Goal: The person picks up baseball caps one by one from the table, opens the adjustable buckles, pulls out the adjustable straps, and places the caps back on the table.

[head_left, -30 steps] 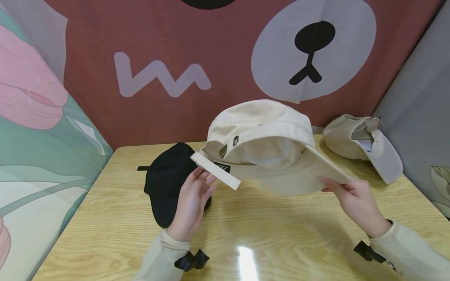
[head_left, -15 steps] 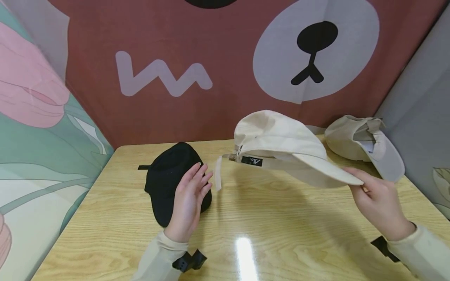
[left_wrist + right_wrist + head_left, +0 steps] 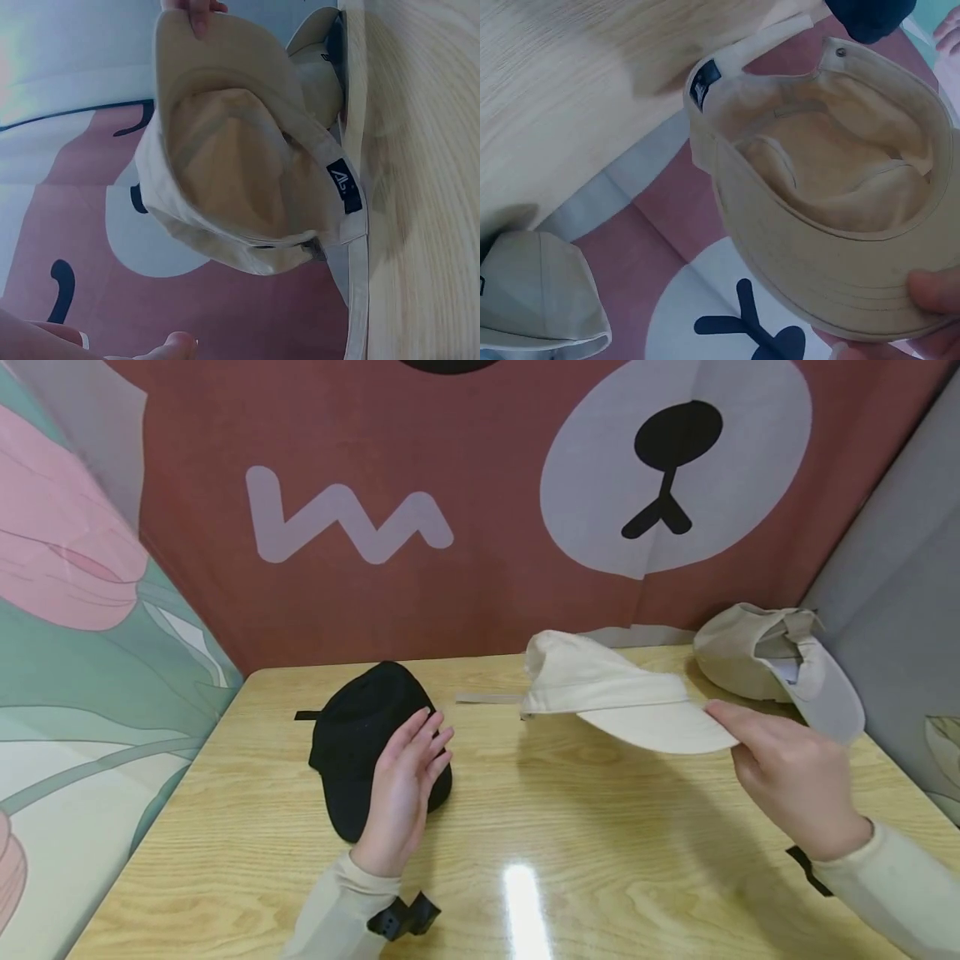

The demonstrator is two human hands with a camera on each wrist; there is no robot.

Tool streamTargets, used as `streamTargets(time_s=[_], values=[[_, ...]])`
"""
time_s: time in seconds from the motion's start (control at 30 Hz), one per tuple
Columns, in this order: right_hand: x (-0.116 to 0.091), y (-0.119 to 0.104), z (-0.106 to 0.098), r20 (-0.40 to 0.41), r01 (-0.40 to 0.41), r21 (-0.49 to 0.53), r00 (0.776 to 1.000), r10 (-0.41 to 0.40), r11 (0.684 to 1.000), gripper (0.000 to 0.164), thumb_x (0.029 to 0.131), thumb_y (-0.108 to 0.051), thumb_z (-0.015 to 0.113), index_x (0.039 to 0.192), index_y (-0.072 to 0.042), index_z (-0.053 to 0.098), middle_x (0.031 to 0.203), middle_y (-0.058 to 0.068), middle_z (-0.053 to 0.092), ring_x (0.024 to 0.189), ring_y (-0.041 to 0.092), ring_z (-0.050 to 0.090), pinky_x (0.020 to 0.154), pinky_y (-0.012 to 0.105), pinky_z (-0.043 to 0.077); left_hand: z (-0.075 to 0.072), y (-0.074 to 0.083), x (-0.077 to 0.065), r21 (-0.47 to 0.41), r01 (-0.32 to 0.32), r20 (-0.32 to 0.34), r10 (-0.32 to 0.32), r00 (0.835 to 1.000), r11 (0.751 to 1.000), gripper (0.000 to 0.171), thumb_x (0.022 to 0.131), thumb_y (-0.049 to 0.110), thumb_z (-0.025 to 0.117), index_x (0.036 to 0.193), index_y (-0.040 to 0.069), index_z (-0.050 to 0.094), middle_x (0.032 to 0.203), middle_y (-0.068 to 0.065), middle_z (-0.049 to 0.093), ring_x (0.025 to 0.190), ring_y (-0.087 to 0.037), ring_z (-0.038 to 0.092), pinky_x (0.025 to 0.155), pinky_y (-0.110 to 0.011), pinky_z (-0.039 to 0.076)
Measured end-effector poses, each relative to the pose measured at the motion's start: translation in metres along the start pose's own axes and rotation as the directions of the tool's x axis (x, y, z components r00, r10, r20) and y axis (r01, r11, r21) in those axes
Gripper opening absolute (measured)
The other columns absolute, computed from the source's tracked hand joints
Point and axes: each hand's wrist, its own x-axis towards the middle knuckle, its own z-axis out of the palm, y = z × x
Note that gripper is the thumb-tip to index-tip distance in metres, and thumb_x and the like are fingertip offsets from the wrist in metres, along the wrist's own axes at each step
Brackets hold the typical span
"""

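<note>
My right hand (image 3: 798, 777) pinches the brim of a cream baseball cap (image 3: 585, 672), thumb on one face and fingers on the other. The cap hangs above the table, brim toward that hand. Its undone back strap (image 3: 489, 698) sticks out to the left. In the left wrist view the inside of the crown shows, with a black label (image 3: 345, 185) on the band. My left hand (image 3: 397, 797) is held up with fingers extended and nothing in it, overlapping a black baseball cap (image 3: 348, 752) that lies on the table.
A beige cap (image 3: 727, 652) lies on its side at the table's back right corner. The wooden table (image 3: 225, 843) meets a brown bear-print cloth (image 3: 360, 610) behind, a floral cloth on the left and a grey one on the right.
The cream cap has moved right and down, away from my left hand, and its crown has turned so its opening faces away. The left fingers no longer touch its strap.
</note>
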Motion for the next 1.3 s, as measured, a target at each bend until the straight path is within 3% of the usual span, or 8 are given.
streamTargets(time_s=[0.17,0.43,0.53,0.63,0.73,0.83,1.03,1.3], values=[[0.004,-0.006,0.007,-0.010,0.072,-0.022,0.997,-0.072,0.997,0.042,0.092,-0.003,0.032,0.104,0.001,0.072,0.092,0.019,0.071,0.060,0.039,0.063,0.041,0.048,0.041,0.002,0.000,0.000,-0.006,0.009,-0.009,-0.009,1.000,1.000,0.046,0.105,0.011,0.036,0.147,-0.005,0.028,0.148,-0.021,0.039,0.131,-0.031,0.045,0.099,-0.028,0.043],[0.005,-0.025,0.024,0.089,0.198,-0.109,0.978,-0.189,0.974,0.040,0.101,-0.005,0.031,0.106,0.001,0.071,0.094,0.021,0.071,0.061,0.038,0.060,0.045,0.047,0.046,0.002,0.000,-0.001,-0.006,0.011,-0.021,-0.011,1.000,1.000,0.045,0.104,0.010,0.036,0.146,-0.006,0.031,0.147,-0.021,0.041,0.130,-0.031,0.046,0.101,-0.031,0.042],[0.005,-0.032,0.029,0.164,0.236,-0.120,0.963,-0.215,0.964,0.034,0.098,-0.005,0.038,0.107,0.000,0.070,0.097,0.020,0.071,0.061,0.037,0.059,0.048,0.046,0.048,0.002,-0.001,-0.001,-0.005,0.014,-0.022,-0.014,1.000,1.000,0.045,0.104,0.010,0.037,0.146,-0.005,0.032,0.146,-0.021,0.042,0.129,-0.030,0.047,0.100,-0.030,0.043],[0.004,-0.040,0.036,0.238,0.243,-0.052,0.945,-0.224,0.969,0.026,0.085,0.001,0.055,0.106,0.000,0.071,0.097,0.018,0.070,0.065,0.035,0.059,0.050,0.044,0.050,0.002,-0.001,-0.001,0.001,0.017,-0.022,-0.017,1.000,1.000,0.045,0.104,0.010,0.037,0.146,-0.005,0.032,0.146,-0.021,0.042,0.129,-0.030,0.047,0.100,-0.030,0.043],[0.002,-0.047,0.044,0.301,0.232,0.040,0.925,-0.233,0.972,0.037,0.066,0.003,0.074,0.104,0.002,0.071,0.096,0.017,0.069,0.071,0.034,0.060,0.053,0.042,0.051,0.002,-0.003,-0.001,0.005,0.024,-0.019,-0.024,1.000,1.000,0.045,0.104,0.010,0.036,0.145,-0.005,0.032,0.146,-0.020,0.042,0.129,-0.029,0.048,0.100,-0.030,0.043],[-0.002,-0.054,0.054,0.355,0.231,0.099,0.901,-0.251,0.968,0.046,0.056,0.000,0.082,0.101,0.002,0.070,0.095,0.016,0.067,0.074,0.032,0.061,0.058,0.040,0.053,0.002,-0.004,-0.002,0.008,0.028,-0.018,-0.028,0.999,1.000,0.045,0.104,0.010,0.036,0.145,-0.006,0.032,0.146,-0.020,0.043,0.128,-0.028,0.048,0.100,-0.031,0.043],[-0.011,-0.064,0.068,0.444,0.216,0.163,0.855,-0.267,0.963,0.045,0.059,-0.012,0.088,0.098,-0.003,0.066,0.099,0.015,0.064,0.078,0.030,0.061,0.059,0.039,0.053,0.003,-0.007,-0.004,0.015,0.030,-0.019,-0.030,0.999,0.999,0.044,0.104,0.011,0.036,0.145,-0.006,0.032,0.146,-0.021,0.042,0.128,-0.027,0.048,0.095,-0.025,0.045],[-0.016,-0.067,0.066,0.625,0.089,0.182,0.758,-0.185,0.979,0.041,0.069,-0.017,0.086,0.105,-0.006,0.070,0.106,0.012,0.067,0.089,0.028,0.065,0.068,0.039,0.055,0.004,-0.007,-0.004,0.022,0.020,-0.030,-0.019,0.999,1.000,0.044,0.104,0.011,0.036,0.145,-0.005,0.033,0.145,-0.020,0.043,0.126,-0.027,0.050,0.094,-0.025,0.045]])
